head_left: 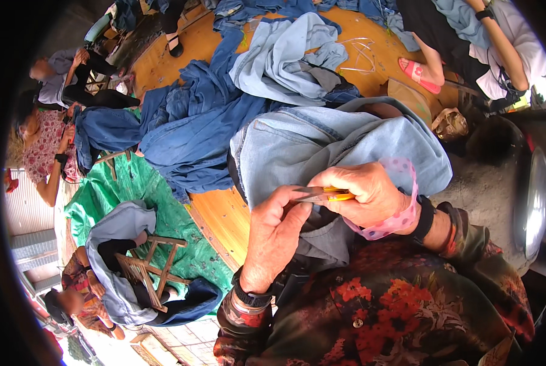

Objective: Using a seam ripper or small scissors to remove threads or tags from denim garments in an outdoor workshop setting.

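Pale denim garment (346,140) lies bunched across the wearer's lap, just beyond the hands, on the near side of the broad orange-brown floor covering (215,219), the largest thing around it. Next in size come the green sheet (175,201) to the left and the dark-blue denim heap (193,140), which sprawls far and left. Another light-blue garment (285,61) rests on the far side, and a small wooden stool (169,241) stands at left on the green sheet. Grey cloth (328,244) shows below the hands (whether it belongs to the garment, I cannot tell).

Smaller still, the right hand (367,195) is curled around the yellow-handled snips (325,194), their blades pointing left. The left hand (276,229) has thumb and forefinger drawn together in a pinch right at the blade ends; whether metal, thread or a scrap of cloth sits between them is too small to tell. A loose pink spotted band (412,189) circles the right wrist.

The likeliest trouble is a nicked left thumb or forefinger, should the right hand slip or squeeze with the tips so near. A fold of denim could also be cut if it rode up between the blades, and the floppy band might snag on them. No brand, label or writing is legible on the garment or snips.
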`<state>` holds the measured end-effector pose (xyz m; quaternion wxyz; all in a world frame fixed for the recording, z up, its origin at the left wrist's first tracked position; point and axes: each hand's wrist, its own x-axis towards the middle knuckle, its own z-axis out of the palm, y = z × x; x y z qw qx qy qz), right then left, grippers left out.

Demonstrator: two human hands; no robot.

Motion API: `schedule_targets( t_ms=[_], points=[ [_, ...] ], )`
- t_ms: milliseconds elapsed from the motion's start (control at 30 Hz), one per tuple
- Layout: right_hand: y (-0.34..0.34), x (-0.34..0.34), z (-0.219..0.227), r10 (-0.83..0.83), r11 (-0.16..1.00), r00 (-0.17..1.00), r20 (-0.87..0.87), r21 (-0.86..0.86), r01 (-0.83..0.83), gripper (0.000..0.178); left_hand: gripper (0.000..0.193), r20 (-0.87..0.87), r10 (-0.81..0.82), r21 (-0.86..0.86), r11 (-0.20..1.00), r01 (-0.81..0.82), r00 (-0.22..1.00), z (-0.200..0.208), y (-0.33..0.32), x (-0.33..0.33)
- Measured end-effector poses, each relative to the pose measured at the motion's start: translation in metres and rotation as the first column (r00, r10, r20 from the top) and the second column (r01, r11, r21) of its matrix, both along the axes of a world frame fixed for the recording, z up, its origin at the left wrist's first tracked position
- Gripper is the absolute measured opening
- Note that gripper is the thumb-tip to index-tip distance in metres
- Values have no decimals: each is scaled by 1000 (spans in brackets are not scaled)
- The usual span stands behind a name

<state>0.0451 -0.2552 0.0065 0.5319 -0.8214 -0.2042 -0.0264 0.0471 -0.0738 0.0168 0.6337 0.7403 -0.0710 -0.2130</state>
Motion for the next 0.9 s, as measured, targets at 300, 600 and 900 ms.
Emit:
schedule_targets(
  t_ms=[300,600,900],
  points=[
    [5,-1,-3,-68,988,996,-60,132,75,13,13,-54,6,-140,990,-14,999,-1,-1,2],
    [5,5,-1,-118,993,993,26,24,117,14,23,-66,53,-275,959,-69,996,-3,-6,3],
    [5,7,5,-72,997,978,-195,-47,64,16,10,8,147,-125,982,-145,989,-6,-15,-2]
  ],
)
